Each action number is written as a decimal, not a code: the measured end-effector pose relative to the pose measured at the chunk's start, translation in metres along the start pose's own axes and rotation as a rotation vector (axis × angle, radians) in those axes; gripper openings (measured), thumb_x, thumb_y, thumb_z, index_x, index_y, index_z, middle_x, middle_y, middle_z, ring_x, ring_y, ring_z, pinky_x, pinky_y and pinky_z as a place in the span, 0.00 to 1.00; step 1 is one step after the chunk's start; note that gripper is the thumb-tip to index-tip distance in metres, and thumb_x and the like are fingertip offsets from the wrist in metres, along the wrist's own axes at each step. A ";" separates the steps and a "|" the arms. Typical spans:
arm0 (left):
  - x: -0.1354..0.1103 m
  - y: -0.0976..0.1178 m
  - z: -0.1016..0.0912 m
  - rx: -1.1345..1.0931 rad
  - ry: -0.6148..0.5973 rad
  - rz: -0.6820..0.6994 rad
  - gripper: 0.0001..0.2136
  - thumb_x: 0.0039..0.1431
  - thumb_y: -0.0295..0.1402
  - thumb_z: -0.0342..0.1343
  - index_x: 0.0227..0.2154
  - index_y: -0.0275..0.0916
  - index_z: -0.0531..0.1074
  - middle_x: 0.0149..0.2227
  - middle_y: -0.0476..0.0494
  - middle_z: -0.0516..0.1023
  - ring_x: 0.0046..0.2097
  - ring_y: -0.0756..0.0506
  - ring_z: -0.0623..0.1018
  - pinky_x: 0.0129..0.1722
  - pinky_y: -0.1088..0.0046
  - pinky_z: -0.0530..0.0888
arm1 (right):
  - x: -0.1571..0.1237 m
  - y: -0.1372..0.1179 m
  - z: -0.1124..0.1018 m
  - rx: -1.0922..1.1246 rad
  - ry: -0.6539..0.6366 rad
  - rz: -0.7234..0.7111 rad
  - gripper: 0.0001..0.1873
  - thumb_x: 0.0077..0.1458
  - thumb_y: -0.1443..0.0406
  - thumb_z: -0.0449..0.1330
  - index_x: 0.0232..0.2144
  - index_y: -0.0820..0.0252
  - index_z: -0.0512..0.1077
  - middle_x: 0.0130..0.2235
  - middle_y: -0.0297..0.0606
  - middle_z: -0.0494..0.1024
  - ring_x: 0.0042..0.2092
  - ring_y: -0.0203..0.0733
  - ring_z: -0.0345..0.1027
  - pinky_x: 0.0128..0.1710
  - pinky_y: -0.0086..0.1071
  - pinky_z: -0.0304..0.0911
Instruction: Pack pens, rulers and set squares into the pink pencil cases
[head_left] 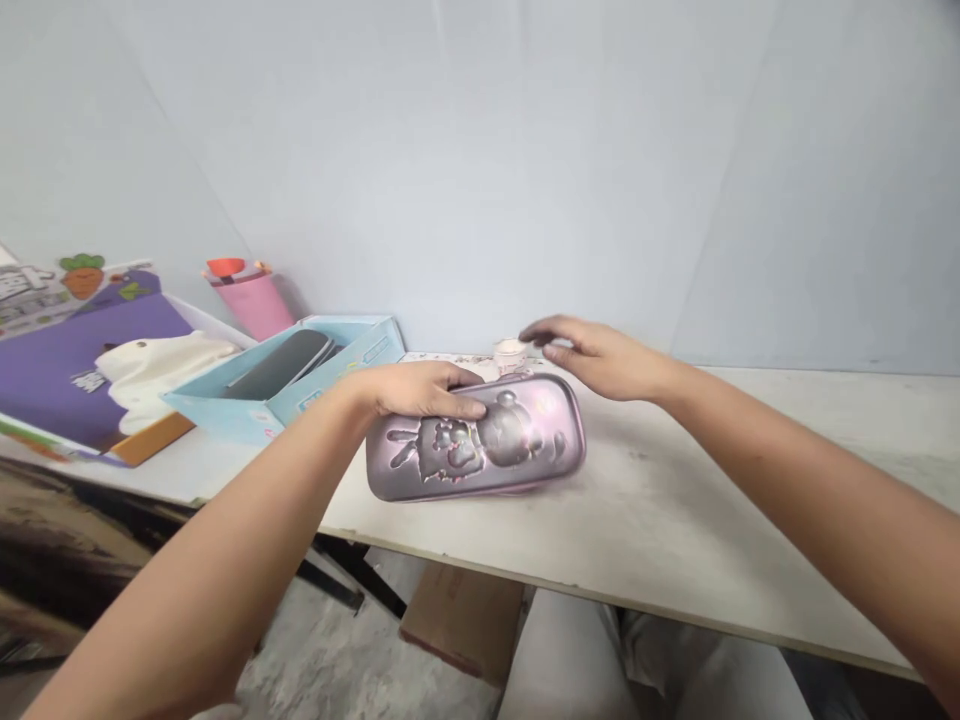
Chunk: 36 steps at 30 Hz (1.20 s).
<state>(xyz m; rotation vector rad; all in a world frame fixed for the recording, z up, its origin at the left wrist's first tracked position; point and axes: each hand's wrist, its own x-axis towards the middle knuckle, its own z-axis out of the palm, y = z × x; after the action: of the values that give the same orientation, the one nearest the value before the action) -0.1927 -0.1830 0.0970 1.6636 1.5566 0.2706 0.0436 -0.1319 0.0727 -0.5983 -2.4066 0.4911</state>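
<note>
A pinkish-purple hard-shell pencil case [442,470] with rounded corners and a raised cartoon figure is at the front of the table. My left hand [431,388] grips its far long edge, thumb across the top face and the other fingers partly hidden behind it. Beyond the case, my right hand [574,350] hovers with thumb and fingers apart, holding nothing. Close to those fingertips stands a small whitish cup-like thing [510,355], its lower part hidden by the case.
To the left are a light-blue box [352,335] holding dark grey cases [281,365], a purple carton [82,345] with white cloth [154,375], and a pink cylindrical holder [259,303]. A pale wall [480,180] stands behind the table [675,500]. A cardboard box [461,615] lies below.
</note>
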 end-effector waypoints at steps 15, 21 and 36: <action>0.078 0.144 0.118 0.519 0.329 0.425 0.21 0.37 0.53 0.60 0.29 0.41 0.72 0.29 0.43 0.76 0.38 0.39 0.74 0.39 0.69 0.66 | -0.158 0.036 -0.132 -1.039 0.024 0.051 0.13 0.54 0.72 0.46 0.27 0.55 0.68 0.27 0.34 0.73 0.36 0.40 0.63 0.55 0.48 0.44; 0.110 0.148 0.153 -0.239 0.437 0.554 0.27 0.50 0.56 0.48 0.37 0.35 0.72 0.34 0.41 0.78 0.38 0.42 0.76 0.39 0.69 0.70 | -0.187 0.052 -0.152 -1.100 0.313 0.211 0.17 0.54 0.74 0.42 0.34 0.56 0.68 0.22 0.33 0.72 0.32 0.40 0.65 0.53 0.46 0.48; 0.142 0.156 0.223 -1.543 0.422 0.103 0.29 0.59 0.53 0.34 0.44 0.35 0.69 0.46 0.41 0.75 0.45 0.47 0.76 0.45 0.72 0.74 | -0.195 0.037 0.017 -0.983 0.087 0.215 0.13 0.53 0.76 0.44 0.28 0.66 0.68 0.23 0.44 0.74 0.24 0.39 0.66 0.27 0.32 0.51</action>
<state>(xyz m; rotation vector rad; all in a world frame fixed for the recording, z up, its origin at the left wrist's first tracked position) 0.0962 -0.1298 0.0081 0.4224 0.9267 1.4852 0.1836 -0.2065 -0.0485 -1.2482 -2.3938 -0.6895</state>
